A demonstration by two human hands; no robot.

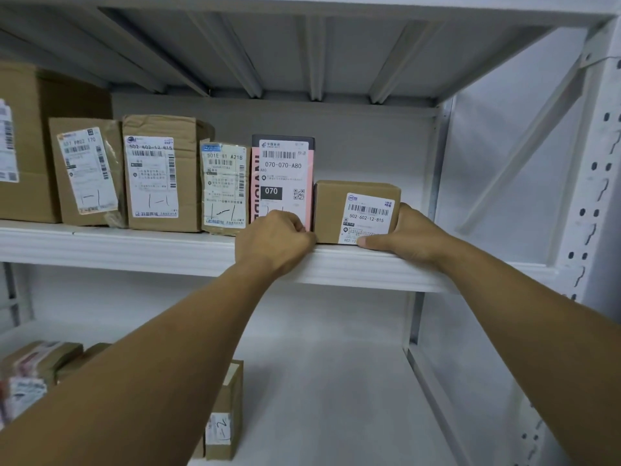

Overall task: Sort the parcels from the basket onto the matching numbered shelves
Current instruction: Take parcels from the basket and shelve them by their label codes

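Right hand grips the box, thumb along its lower front edge, fingers round its right side. Left hand is curled at the box's lower left corner, in front of the pink parcel; cannot tell if it grips. Box stands at the front of the shelf, label outward, left side touching the pink parcel, rightmost in a row of cartons; lower shelf carries more parcels.
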